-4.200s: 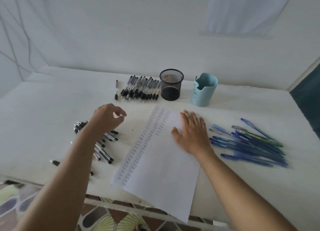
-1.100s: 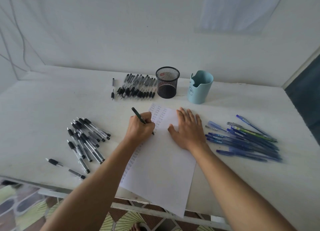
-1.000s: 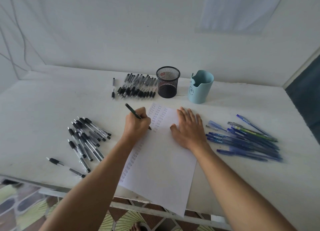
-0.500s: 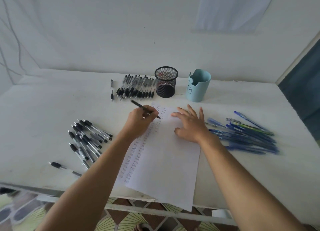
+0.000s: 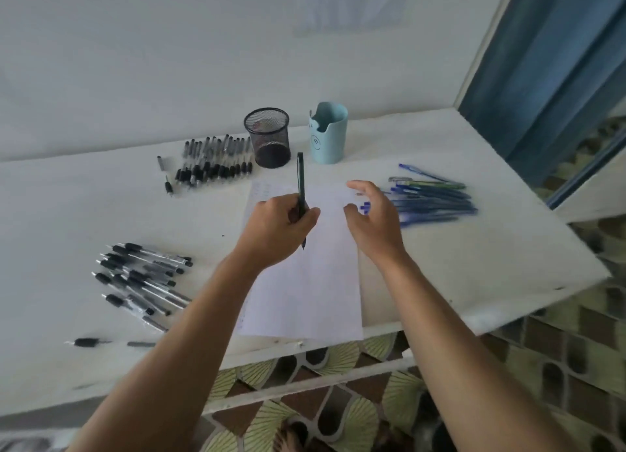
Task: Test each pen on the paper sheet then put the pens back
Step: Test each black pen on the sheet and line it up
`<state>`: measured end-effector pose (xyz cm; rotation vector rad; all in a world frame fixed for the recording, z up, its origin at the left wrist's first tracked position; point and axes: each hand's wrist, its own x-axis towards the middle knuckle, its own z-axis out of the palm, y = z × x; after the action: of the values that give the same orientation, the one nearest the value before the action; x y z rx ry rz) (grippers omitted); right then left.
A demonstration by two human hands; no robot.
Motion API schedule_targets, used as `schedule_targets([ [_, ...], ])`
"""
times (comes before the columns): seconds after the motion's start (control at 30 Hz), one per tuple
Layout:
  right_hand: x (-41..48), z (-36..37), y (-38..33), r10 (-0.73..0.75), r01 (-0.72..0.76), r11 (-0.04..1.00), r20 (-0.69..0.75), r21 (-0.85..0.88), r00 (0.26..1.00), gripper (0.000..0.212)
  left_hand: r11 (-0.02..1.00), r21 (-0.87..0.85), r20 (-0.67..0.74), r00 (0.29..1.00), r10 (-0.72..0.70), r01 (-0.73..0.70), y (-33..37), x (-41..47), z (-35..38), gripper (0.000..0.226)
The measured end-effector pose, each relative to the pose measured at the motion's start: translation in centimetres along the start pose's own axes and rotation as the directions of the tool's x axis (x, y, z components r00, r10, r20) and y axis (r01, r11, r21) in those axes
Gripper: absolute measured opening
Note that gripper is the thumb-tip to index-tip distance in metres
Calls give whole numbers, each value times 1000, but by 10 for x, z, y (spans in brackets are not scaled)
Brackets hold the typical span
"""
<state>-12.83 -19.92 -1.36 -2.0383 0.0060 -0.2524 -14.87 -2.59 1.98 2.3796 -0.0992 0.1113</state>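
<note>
My left hand (image 5: 276, 229) grips a black pen (image 5: 300, 180) upright above the paper sheet (image 5: 318, 282), its tip pointing down near the sheet. My right hand (image 5: 372, 223) hovers over the sheet's right edge with fingers loosely spread and nothing in it. A pile of black pens (image 5: 145, 278) lies at the left, a row of black pens (image 5: 216, 165) at the back, and blue pens (image 5: 432, 199) at the right.
A black mesh cup (image 5: 268, 136) and a light blue holder (image 5: 327, 133) stand at the back of the white table (image 5: 474, 248). One black pen (image 5: 86, 342) lies alone near the front edge. A tiled floor shows below.
The left hand stopped writing and raised the pen upright off the sheet. The right hand lifted from the paper and shifted right. The view swung to the right.
</note>
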Motion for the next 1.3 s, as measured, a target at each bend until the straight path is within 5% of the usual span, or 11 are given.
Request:
schedule_targets([
  [0.33,-133,-154,68,72,-8,983,-342,183,937,41,971,-40,231,943,240,-237,106,-96,110,39],
  [0.6,-252,-239,171,169,-81,978,-492,195,854,46,961,-33,483,838,255,-274,164,-191,246,36],
  [0.73,-302,-255,223,209,-100,971,-561,218,801,50,961,-3,651,729,211,-276,166,-222,309,27],
  [1.03,-362,-236,351,341,-278,940,-598,199,725,53,920,10,847,492,201,-393,104,-255,464,21],
  [1.3,-408,-165,530,491,-429,866,-593,255,638,50,862,106,916,387,110,-496,-23,-286,635,24],
])
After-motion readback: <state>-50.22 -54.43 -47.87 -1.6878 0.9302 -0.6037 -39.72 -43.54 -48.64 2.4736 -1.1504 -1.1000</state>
